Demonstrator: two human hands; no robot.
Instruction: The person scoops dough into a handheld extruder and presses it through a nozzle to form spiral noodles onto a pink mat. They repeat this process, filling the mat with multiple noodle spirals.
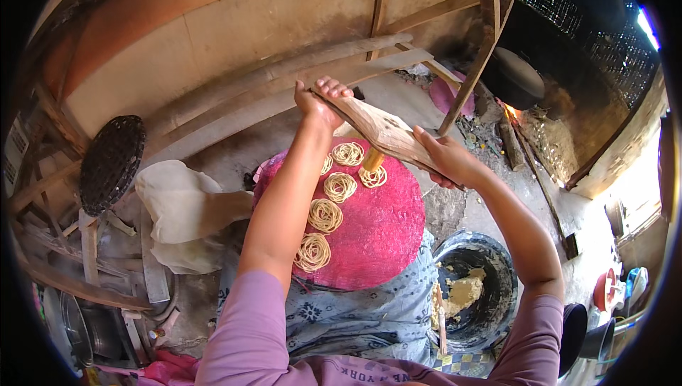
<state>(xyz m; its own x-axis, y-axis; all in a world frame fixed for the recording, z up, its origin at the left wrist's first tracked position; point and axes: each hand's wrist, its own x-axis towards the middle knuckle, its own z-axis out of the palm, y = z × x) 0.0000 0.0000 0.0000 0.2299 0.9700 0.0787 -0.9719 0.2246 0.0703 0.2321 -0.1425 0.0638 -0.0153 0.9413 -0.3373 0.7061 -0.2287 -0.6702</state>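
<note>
My left hand and my right hand grip the two ends of a wooden hand press, held aslant over my lap. A short yellowish tube points down from its middle, above a coil of dough strands. That coil lies on a round pink board resting on my knees. Several more coils, such as this flat dough nest, curve along the board's left side. Part of one coil is hidden behind my left forearm.
A black basin with a lump of dough stands at my right. Beyond it, a fire burns under a dark pot. At left are a dark woven basket and a pale cloth sack. A wooden post stands ahead.
</note>
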